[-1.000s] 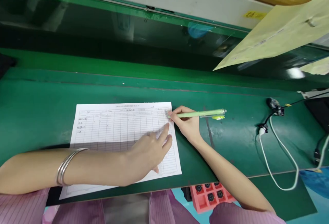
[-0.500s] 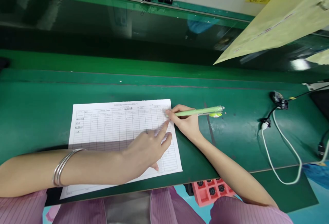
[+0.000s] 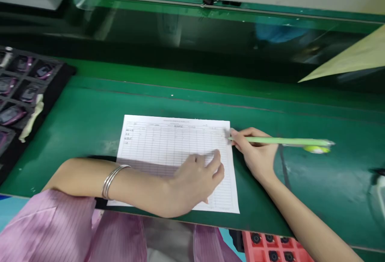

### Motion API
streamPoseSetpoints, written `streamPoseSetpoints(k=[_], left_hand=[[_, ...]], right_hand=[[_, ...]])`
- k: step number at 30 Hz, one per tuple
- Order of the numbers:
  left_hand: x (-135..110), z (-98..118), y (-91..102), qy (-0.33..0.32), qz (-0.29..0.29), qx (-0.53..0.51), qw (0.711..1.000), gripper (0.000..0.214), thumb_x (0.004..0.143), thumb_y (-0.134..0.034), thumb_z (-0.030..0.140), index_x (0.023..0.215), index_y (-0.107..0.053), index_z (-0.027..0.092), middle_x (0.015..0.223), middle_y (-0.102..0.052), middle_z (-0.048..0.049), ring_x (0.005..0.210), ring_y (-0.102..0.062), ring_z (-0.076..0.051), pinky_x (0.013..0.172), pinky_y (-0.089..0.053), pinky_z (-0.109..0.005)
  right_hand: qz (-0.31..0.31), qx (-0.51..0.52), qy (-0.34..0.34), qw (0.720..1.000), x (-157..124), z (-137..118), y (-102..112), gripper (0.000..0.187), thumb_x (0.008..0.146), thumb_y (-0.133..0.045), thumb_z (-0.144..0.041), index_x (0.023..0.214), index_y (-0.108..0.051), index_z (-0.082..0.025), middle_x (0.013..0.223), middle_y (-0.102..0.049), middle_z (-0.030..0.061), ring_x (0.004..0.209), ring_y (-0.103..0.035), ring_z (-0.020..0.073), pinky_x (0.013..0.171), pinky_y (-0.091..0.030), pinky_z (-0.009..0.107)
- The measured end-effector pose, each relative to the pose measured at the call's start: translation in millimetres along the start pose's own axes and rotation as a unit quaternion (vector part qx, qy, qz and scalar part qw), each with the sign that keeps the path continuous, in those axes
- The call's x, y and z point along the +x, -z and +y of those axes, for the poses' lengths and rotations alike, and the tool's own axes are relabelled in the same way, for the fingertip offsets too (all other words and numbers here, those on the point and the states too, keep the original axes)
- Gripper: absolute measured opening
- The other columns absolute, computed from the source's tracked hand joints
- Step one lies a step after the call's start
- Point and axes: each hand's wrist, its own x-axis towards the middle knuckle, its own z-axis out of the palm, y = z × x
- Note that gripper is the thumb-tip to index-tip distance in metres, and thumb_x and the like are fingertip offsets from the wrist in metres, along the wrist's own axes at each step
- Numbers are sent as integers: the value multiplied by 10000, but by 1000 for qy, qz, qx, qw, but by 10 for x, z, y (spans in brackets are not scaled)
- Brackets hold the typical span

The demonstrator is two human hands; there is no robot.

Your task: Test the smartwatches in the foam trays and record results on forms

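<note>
A printed form (image 3: 177,149) with a ruled table and some handwriting down its left column lies on the green bench. My left hand (image 3: 198,177) rests over the lower right part of the sheet, fingers loosely bent and apart, nothing held in them. Silver bangles (image 3: 111,181) circle that wrist. At the sheet's upper right edge, my right hand (image 3: 255,149) grips a light green pen (image 3: 279,140) with a yellow-green piece near its far end. The pen's tip is at the form's right-hand columns; whether it touches the paper I cannot tell.
A black compartment tray (image 3: 21,93) with several dark, pink-edged devices stands at the left. Below the bench edge at right is a red tray (image 3: 270,248) with black round parts. A yellow sheet (image 3: 351,55) hangs at upper right, and a white cable (image 3: 380,191) lies far right.
The view has swung left, bringing the black tray in. My left index finger has drawn back from the right hand and bent. The pen stays in my right hand.
</note>
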Motion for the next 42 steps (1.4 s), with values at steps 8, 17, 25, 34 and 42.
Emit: streamPoseSetpoints(k=[8,17,25,34,42], left_hand=[[-452,-182,75,106,-113,4,988,487,827,-653,442,1138,-545,83,956,-639,-137,853,-619,-280,1002,-360,-646],[-590,-359,73,146,-141,-27,979,559,787,-675,498,1125,-565,66,991,-662,-171,885,-662,-302,1005,-360,-637],[-589,-337,-9,140,-110,6,984,552,748,-724,484,1110,-579,92,960,-673,-153,851,-673,-312,964,-404,-598],[-604,-314,-63,146,-103,4,984,558,727,-743,484,1096,-597,91,953,-675,-162,819,-672,-300,969,-402,-610],[-567,-351,21,148,-142,-10,979,647,783,-626,562,1190,-545,66,1056,-650,-205,921,-658,-315,1003,-386,-607]], right_hand=[[8,28,-14,999,50,43,-13,281,751,-766,-399,595,-634,-207,522,-588,0,429,-437,117,396,-313,254],[6,37,-24,999,34,13,-36,249,758,-759,-410,682,-643,-203,543,-575,-11,453,-464,118,399,-350,236],[-8,24,-6,1000,26,11,-29,192,752,-740,-369,767,-645,-203,631,-610,4,500,-516,131,406,-372,238],[-48,-25,21,998,-42,-83,-1,135,780,-708,-348,802,-653,-226,719,-668,25,584,-585,171,483,-436,272],[-43,-51,46,997,6,6,-12,102,774,-726,-338,809,-680,-254,760,-689,24,663,-632,204,545,-479,296]])
